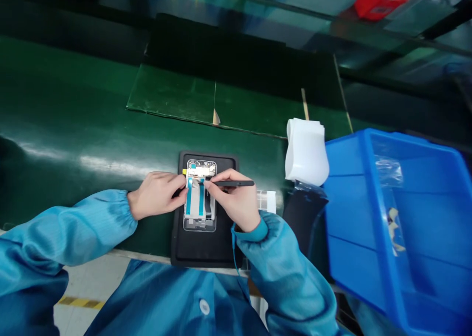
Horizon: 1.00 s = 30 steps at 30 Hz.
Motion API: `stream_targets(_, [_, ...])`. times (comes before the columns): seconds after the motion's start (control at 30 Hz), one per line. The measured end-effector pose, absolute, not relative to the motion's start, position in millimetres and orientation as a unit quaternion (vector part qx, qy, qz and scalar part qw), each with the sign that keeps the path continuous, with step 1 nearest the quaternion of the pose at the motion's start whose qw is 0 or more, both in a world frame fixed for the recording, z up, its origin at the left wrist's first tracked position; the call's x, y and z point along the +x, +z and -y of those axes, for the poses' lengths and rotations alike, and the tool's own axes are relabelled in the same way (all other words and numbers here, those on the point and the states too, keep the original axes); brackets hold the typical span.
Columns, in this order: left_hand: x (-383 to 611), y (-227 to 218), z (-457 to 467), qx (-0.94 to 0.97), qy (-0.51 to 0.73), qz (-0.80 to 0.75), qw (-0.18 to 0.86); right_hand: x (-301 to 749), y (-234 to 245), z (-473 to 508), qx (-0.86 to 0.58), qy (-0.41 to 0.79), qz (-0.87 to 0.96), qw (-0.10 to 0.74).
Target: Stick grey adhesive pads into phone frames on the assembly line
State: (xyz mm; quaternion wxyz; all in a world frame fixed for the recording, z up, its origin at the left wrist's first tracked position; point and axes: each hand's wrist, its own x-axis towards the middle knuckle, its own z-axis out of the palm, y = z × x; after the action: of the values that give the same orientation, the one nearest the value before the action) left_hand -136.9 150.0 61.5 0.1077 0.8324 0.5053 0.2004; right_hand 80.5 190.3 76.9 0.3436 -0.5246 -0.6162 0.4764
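Note:
A phone frame [199,198] with two blue strips down its middle lies on a black tray [206,242] at the near edge of the green bench. My left hand [157,194] rests on the frame's left side, its fingers curled against the edge. My right hand [236,200] pinches black tweezers [230,183], whose tip touches the frame's upper middle. Both arms wear blue sleeves.
A stack of white sheets [306,151] stands right of the tray. A large blue bin [398,223] fills the right side, with small pale bits inside. A green mat [221,102] lies further back. A red object [376,1] sits far off at the top right.

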Motion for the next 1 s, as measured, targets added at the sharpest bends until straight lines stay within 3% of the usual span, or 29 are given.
stream_targets(1.0, [-133.8,66.1,-153.3,0.838,0.231,-0.483,0.11,81.5,83.4,-191.1,-0.548,0.467,0.622,0.308])
